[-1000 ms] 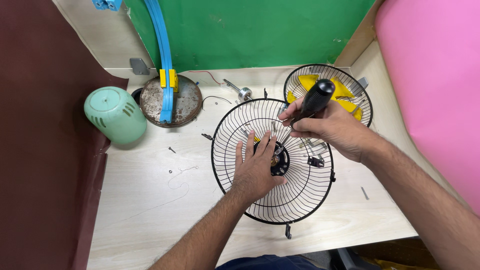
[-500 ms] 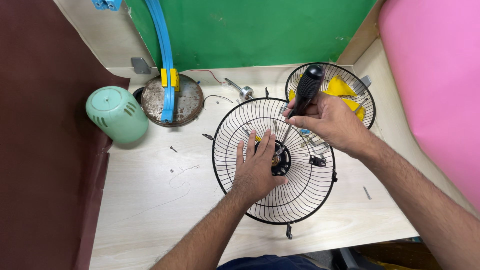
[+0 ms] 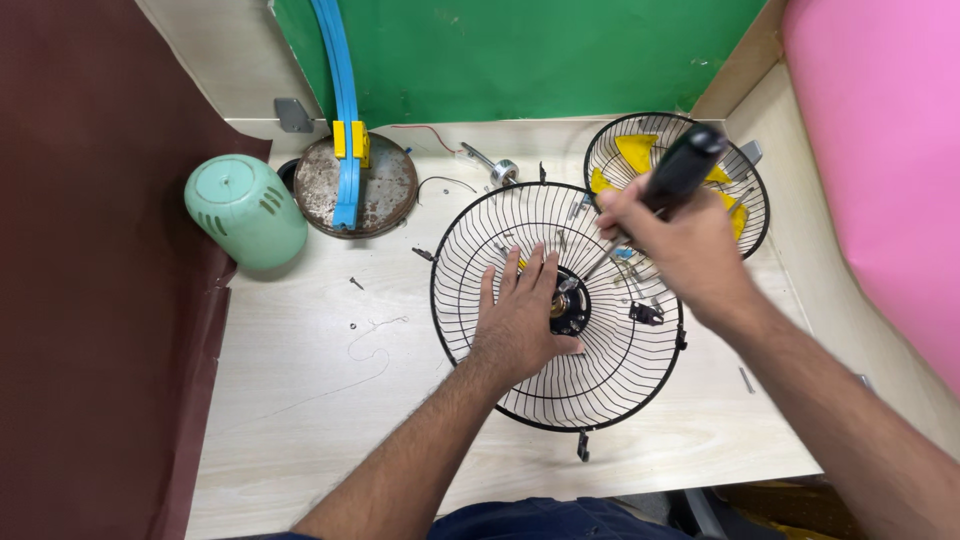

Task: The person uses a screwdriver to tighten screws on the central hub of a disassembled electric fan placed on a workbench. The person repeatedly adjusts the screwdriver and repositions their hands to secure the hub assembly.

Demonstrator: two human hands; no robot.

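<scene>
Black wire fan guard (image 3: 600,385) flat on counter (image 3: 300,400): left hand (image 3: 520,320) open, pressing beside hub (image 3: 570,308); right hand (image 3: 680,250) gripping screwdriver (image 3: 672,180), shaft angled down-left toward hub.

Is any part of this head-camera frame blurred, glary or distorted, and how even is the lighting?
Head view: lighting is soft and even, with only faint shadows under the black fan grille; no glare. The right hand and its black screwdriver handle are slightly motion-smeared, while the left hand and mint green motor cover look sharp. Wide-angle bending shows at the table edges.
</scene>
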